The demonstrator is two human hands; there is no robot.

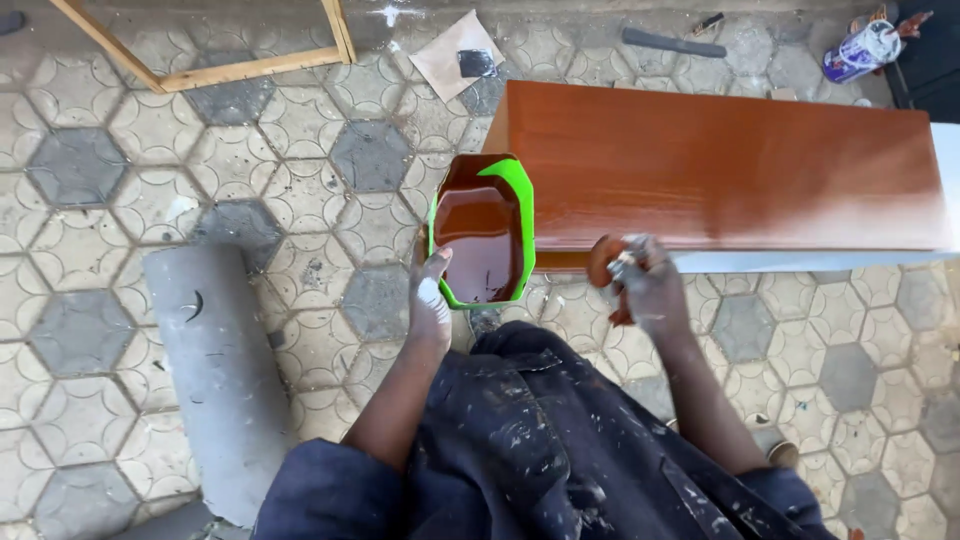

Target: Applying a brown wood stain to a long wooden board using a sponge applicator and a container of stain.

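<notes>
The green container [483,232] of brown stain is sitting just left of the board's near corner, its long axis running away from the person, with the left hand [430,300] closing its grip on the near rim. To its right, the right hand [645,283] is holding a stain-soaked pad [603,260] in a closed grip by the board's front edge. The reddish-brown board [720,165] is lying with its long axis left to right, above the paved floor [130,200]. Judging by this, staining is under way; the pad likely needs reloading or wiping along the grain.

Tub [482,232] left of board [720,165]; pipe [215,370] farther left.
</notes>
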